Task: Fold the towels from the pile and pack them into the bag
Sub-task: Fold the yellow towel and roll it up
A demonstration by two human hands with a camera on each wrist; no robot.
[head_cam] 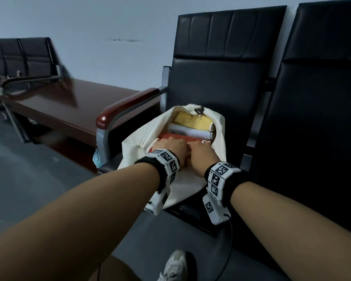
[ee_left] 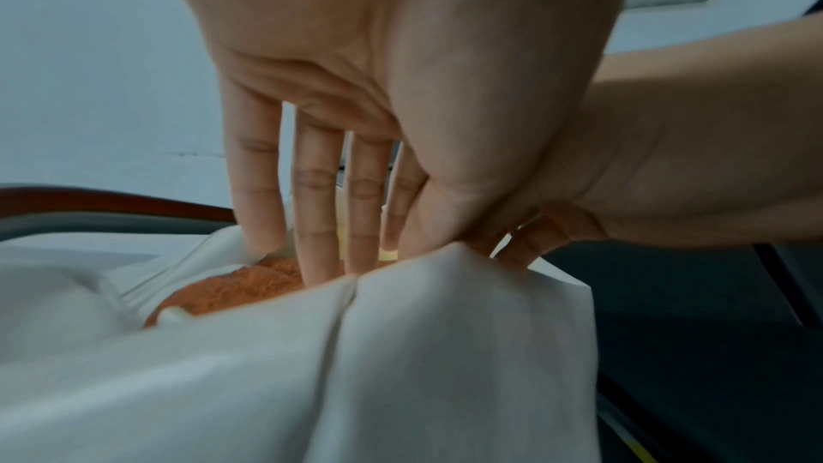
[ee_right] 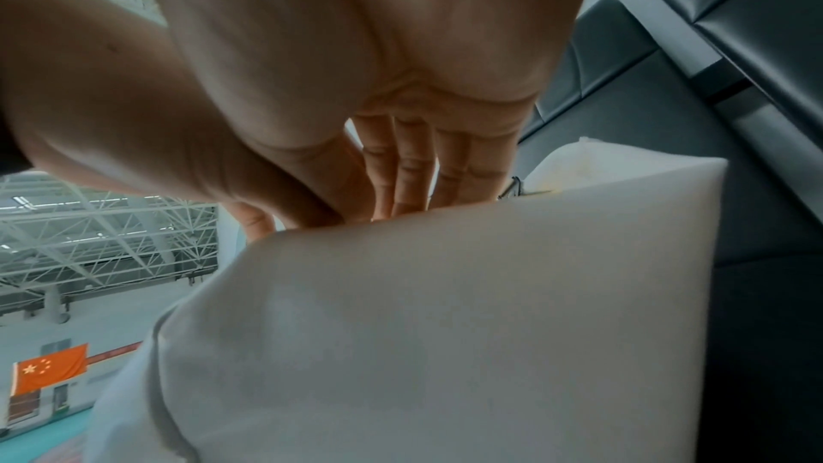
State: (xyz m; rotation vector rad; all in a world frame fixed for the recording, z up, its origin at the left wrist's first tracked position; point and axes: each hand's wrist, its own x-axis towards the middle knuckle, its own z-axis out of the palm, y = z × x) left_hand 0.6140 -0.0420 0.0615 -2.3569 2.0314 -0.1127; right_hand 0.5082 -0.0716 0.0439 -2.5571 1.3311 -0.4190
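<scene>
Both hands are down in the mouth of the cream bag [head_cam: 193, 185], which sits on the seat of a black chair [head_cam: 215, 86]. The left hand [head_cam: 171, 148] has its fingers [ee_left: 312, 210] stretched out straight, tips pressing onto the orange towel [ee_left: 249, 286] right beneath them; the thumb lies against the near edge of the bag, and whether it pinches that cloth I cannot tell. The right hand [head_cam: 202, 154] sits just beside it, the two touching, its fingers [ee_right: 412, 171] straight and together and dipping behind the bag's rim, released rather than clenched; their tips are hidden. Beyond the fingertips a rolled white towel [head_cam: 190, 131] lies next, touching the orange one, and past that a yellow towel [head_cam: 193, 120] at the far end under the zip pull [head_cam: 200, 112]. Off to the left of the fingers runs the chair's brown armrest [head_cam: 126, 105].
</scene>
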